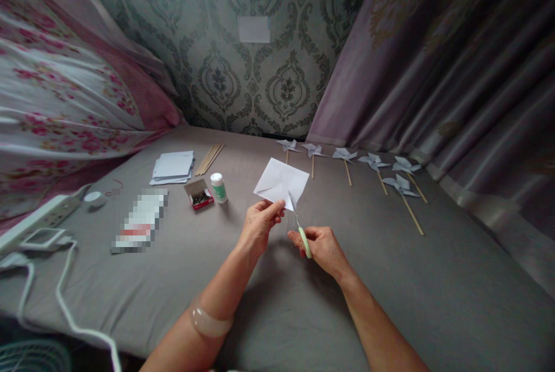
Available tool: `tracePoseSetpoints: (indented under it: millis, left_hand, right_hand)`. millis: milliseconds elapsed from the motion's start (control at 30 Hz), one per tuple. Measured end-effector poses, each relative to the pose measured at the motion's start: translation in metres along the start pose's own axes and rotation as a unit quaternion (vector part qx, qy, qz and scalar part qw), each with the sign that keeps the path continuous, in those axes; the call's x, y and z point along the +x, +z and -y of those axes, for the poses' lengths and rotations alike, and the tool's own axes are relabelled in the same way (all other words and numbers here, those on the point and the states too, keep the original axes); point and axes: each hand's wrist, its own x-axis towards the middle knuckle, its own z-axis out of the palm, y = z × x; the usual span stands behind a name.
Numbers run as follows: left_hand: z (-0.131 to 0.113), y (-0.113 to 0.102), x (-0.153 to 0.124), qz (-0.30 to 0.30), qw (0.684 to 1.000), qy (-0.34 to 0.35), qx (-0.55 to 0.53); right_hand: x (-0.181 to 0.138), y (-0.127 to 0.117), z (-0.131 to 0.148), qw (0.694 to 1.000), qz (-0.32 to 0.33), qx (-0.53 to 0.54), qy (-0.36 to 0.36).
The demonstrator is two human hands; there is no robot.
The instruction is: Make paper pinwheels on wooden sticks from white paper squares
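Note:
My left hand [262, 223] pinches the near edge of a white square of paper [277, 178], holding it up above the grey sheet. Creases and a slit show on the paper. Light-green-handled scissors [304, 240] are in my right hand [321, 247], their blades at the paper's near right part. Beyond the left hand stand a white and green bottle [219, 188] and a small open red box [200, 195] of tiny dark metal pieces.
Several paper pinwheels on sticks [401, 185] lie in a row at the right. A stack of white paper [173, 166] and several wooden sticks [210, 159] lie at the back left. A power strip [47, 218] with white cables is at the left edge, near a blurred packet [141, 221].

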Motion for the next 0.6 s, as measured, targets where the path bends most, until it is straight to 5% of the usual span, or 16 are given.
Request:
tracePoseSetpoints:
  millis: [467,600]
  left_hand:
    - [0.0006,-0.0002,-0.0008,-0.001,1.0,0.0,0.006]
    - [0.0008,-0.0013,0.0007,0.006,1.0,0.007,0.009]
  right_hand:
    - [-0.0006,0.001,0.0016,1.0,-0.005,0.001,0.003]
    - [-0.0029,0.0001,0.0023,0.999,0.04,-0.018,-0.007]
